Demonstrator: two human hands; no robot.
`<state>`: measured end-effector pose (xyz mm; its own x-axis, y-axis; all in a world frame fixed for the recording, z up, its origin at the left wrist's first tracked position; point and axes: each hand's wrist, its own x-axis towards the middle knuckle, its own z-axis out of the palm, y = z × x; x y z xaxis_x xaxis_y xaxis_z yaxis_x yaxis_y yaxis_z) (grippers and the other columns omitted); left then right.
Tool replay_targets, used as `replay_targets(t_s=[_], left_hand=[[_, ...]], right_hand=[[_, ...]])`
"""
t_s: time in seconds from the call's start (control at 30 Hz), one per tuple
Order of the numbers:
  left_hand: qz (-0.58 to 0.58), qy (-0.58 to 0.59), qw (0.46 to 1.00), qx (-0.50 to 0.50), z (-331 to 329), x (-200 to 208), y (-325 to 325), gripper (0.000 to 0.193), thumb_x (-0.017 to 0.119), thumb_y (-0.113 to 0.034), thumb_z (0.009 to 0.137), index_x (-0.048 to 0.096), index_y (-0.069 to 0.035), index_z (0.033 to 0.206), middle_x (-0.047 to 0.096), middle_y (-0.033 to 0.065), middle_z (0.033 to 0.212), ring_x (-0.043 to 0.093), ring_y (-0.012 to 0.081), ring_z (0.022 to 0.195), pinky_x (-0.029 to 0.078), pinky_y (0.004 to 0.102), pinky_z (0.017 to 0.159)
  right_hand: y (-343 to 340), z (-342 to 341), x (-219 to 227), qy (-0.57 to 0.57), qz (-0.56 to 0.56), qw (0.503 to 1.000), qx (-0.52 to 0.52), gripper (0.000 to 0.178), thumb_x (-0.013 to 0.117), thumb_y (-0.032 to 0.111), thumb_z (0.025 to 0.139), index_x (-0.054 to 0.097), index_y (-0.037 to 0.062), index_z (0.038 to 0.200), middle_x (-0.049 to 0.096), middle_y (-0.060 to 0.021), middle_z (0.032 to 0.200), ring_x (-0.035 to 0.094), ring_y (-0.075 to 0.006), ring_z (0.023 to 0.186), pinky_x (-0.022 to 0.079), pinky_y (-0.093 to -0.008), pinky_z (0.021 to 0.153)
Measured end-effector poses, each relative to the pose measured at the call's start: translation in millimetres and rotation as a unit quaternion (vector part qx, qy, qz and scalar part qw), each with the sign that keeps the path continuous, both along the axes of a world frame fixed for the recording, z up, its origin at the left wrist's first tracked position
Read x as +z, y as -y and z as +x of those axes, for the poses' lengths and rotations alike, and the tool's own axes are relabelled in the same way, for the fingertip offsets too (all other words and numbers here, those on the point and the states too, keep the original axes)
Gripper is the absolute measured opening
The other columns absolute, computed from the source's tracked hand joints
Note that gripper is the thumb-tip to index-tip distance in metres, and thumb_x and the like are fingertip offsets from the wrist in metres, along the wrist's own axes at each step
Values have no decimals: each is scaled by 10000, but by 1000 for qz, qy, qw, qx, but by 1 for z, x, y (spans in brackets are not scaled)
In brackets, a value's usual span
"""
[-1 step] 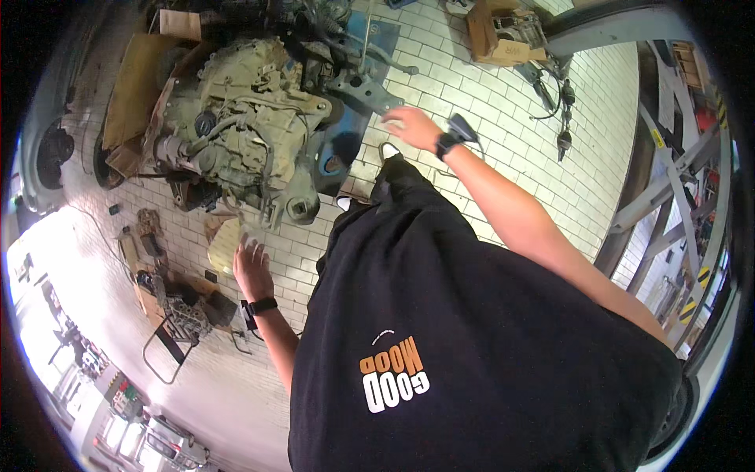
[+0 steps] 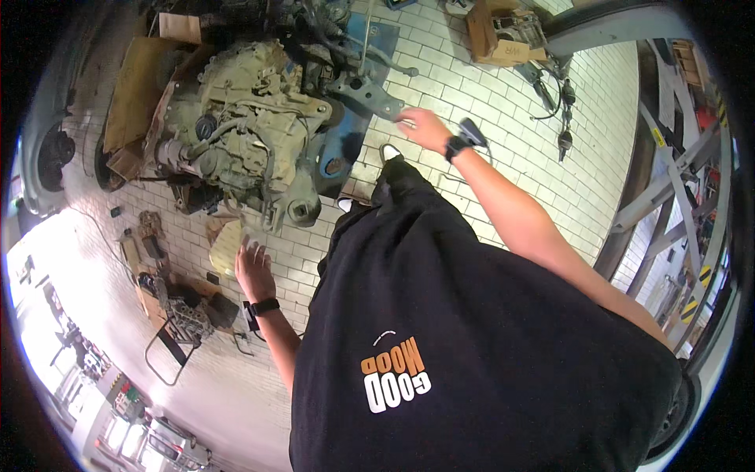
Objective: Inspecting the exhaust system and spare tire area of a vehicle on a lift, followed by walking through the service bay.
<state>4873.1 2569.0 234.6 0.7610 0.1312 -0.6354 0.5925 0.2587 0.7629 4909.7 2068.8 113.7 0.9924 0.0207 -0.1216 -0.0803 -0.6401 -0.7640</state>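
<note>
My left hand (image 2: 254, 271) hangs low on the left, fingers loosely spread with nothing visible in them. Just beyond its fingertips is a pale yellow container (image 2: 226, 248) on the floor. My right hand (image 2: 425, 128) reaches forward with its fingers stretched out and slightly bent. Its fingertips are beside the end of a grey metal suspension arm (image 2: 368, 96); whether they touch it I cannot tell. Both wrists wear black straps with small devices. Ahead to the left lies a large, dirty engine and gearbox assembly (image 2: 255, 118), with the suspension arm at its right side.
A blue mat (image 2: 340, 149) lies partly under the assembly. Cardboard (image 2: 134, 94) leans at its left. A box of parts (image 2: 499, 51) and a drive shaft (image 2: 565, 118) lie at the far right. More parts and a metal-framed stand (image 2: 169, 350) are on the left floor.
My right hand has shifted a little to the right, its fingertips drawing back along the suspension arm's end. My left hand has barely moved.
</note>
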Motion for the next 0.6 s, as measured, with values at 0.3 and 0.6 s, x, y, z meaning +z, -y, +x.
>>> replay_targets(t_s=[0.3, 0.6], left_hand=[[-32, -20, 999, 21, 27, -16, 9, 359, 423, -221, 1020, 459, -73, 1346, 593, 116, 1213, 600, 234, 1046, 505, 339, 822], [2, 11, 999, -45, 37, -8, 36, 347, 488, -128, 991, 463, -34, 1324, 586, 105, 1198, 613, 224, 1067, 509, 335, 848]], right_hand=[[88, -31, 5, -33, 67, 964, -254, 234, 603, 214, 921, 696, 39, 1046, 727, -116, 945, 695, -225, 909, 520, -312, 819], [71, 18, 26, -20, 108, 972, -209, 239, 606, 222, 920, 684, 31, 1041, 719, -132, 948, 688, -228, 912, 514, -310, 833]])
